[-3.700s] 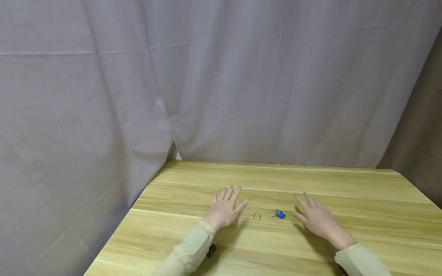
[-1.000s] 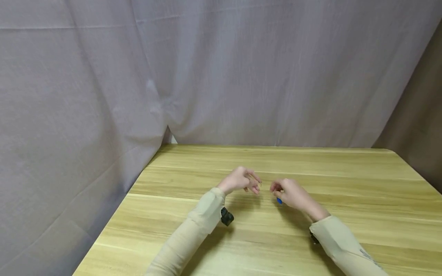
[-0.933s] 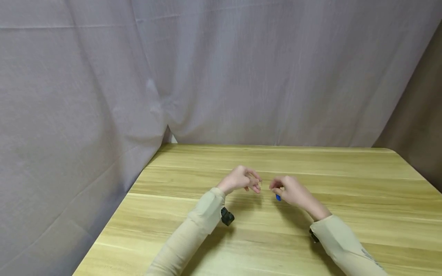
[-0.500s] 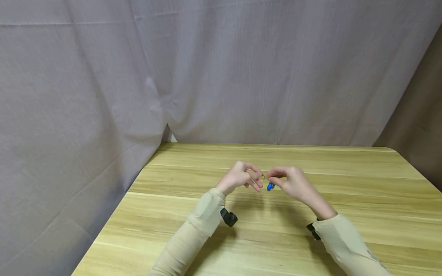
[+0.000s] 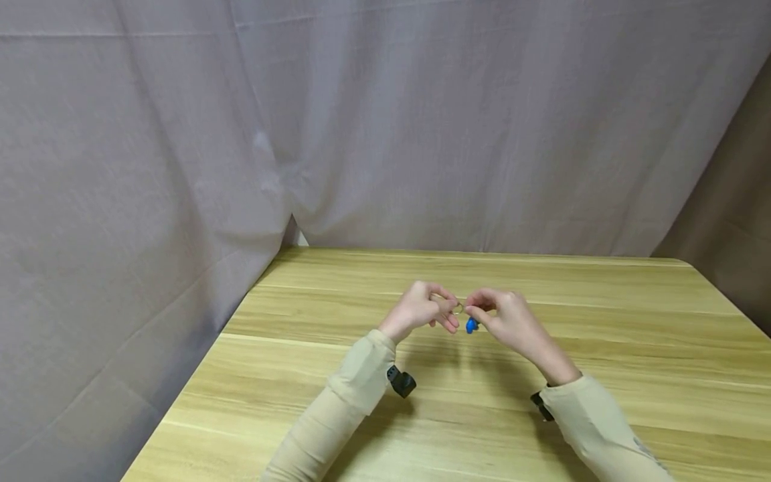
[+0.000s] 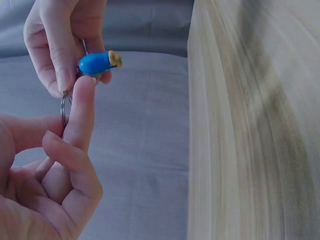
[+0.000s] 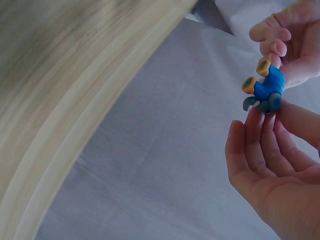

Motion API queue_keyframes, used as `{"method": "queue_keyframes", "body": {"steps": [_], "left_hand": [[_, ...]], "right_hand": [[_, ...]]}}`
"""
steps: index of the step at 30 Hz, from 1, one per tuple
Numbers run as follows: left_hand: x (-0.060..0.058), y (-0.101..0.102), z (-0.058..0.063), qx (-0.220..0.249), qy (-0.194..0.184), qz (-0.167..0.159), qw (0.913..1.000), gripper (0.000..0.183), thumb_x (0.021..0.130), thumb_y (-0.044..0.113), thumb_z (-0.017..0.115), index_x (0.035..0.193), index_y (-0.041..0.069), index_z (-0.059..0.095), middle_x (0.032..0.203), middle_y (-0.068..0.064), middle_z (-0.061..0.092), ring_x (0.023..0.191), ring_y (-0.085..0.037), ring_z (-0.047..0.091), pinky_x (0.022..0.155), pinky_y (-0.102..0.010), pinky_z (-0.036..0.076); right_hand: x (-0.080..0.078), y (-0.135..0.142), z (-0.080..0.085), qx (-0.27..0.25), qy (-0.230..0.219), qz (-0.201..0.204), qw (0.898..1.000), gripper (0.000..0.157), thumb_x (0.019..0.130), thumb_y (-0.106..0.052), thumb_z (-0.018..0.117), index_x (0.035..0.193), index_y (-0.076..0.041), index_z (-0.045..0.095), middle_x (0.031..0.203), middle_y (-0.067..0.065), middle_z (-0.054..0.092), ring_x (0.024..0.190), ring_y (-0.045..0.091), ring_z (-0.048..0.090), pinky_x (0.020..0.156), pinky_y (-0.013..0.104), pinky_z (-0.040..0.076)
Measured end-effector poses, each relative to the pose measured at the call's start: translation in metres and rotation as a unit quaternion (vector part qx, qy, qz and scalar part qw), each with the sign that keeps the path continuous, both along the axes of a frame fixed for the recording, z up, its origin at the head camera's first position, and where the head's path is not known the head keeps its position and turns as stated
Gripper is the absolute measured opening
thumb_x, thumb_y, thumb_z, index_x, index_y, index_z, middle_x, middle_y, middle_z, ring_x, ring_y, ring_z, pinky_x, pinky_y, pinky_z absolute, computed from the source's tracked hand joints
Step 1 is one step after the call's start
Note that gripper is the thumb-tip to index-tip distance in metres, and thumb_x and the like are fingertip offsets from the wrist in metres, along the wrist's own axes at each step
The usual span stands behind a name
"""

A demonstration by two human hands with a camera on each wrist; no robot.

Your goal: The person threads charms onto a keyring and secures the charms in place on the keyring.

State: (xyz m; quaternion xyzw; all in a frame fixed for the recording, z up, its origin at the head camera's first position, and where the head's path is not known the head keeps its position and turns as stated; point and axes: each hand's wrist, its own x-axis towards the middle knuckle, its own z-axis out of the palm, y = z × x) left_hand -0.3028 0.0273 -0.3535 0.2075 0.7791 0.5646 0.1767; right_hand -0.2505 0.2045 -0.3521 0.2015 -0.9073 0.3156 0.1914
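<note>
In the head view, my left hand [image 5: 417,313] and right hand [image 5: 510,323] meet fingertip to fingertip above the wooden table. A metal split key ring [image 6: 63,109] is pinched between my left thumb and index finger, its far end at the right fingertips. My right thumb and fingers pinch the top of a small blue figurine charm [image 7: 270,89], which hangs below them in the head view. The charm has a grey head and yellow-orange feet. Its small chain is mostly hidden by the right fingers. The other left fingers are loosely bent under the ring.
The wood-grain table [image 5: 361,415] spreads beneath both hands. A grey curtain [image 5: 385,134] hangs behind it and along the left. Black wrist cameras, such as the left one [image 5: 402,381], stick out under the sleeves.
Ring and charm first lay on the table under flat, spread hands; both are now held up. Over the last second, my right hand has moved up and left, bringing the charm to the ring.
</note>
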Motion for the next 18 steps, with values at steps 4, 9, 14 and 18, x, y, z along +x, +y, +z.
{"method": "queue_keyframes", "body": {"steps": [4, 9, 14, 18], "left_hand": [[0.0018, 0.0024, -0.0005, -0.008, 0.018, 0.010, 0.9998, 0.017, 0.096, 0.014, 0.059, 0.105, 0.001, 0.065, 0.077, -0.015, 0.074, 0.060, -0.014, 0.070, 0.049, -0.018, 0.041], [0.0056, 0.0048, -0.0004, -0.030, 0.040, 0.015, 0.9986, 0.016, 0.096, 0.013, 0.059, 0.103, 0.000, 0.065, 0.075, -0.015, 0.074, 0.060, -0.015, 0.071, 0.048, -0.018, 0.042], [0.0077, 0.0050, 0.0005, -0.042, 0.054, 0.010, 0.9976, 0.016, 0.096, 0.012, 0.059, 0.102, -0.001, 0.065, 0.075, -0.015, 0.074, 0.061, -0.018, 0.071, 0.047, -0.017, 0.042], [0.0082, 0.0044, 0.0013, -0.041, 0.059, 0.000, 0.9974, 0.018, 0.097, 0.011, 0.058, 0.104, -0.003, 0.065, 0.076, -0.015, 0.074, 0.064, -0.023, 0.072, 0.049, -0.017, 0.044]], "right_hand": [[0.0003, -0.0018, -0.0011, -0.004, 0.007, -0.005, 1.000, 0.004, 0.088, -0.004, 0.068, 0.087, 0.000, 0.069, 0.081, 0.012, 0.073, 0.075, 0.025, 0.070, 0.065, 0.034, 0.058], [0.0004, -0.0025, -0.0026, -0.005, -0.002, -0.007, 1.000, 0.005, 0.087, -0.004, 0.069, 0.085, 0.000, 0.068, 0.079, 0.010, 0.072, 0.072, 0.023, 0.069, 0.063, 0.028, 0.056], [-0.0001, -0.0005, -0.0032, -0.011, -0.027, -0.010, 1.000, 0.006, 0.088, -0.005, 0.069, 0.084, -0.001, 0.068, 0.079, 0.009, 0.072, 0.074, 0.022, 0.069, 0.062, 0.023, 0.054], [-0.0007, 0.0023, -0.0027, -0.013, -0.039, -0.017, 0.999, 0.007, 0.089, -0.007, 0.068, 0.085, -0.001, 0.069, 0.080, 0.009, 0.073, 0.076, 0.023, 0.070, 0.061, 0.021, 0.052]]}}
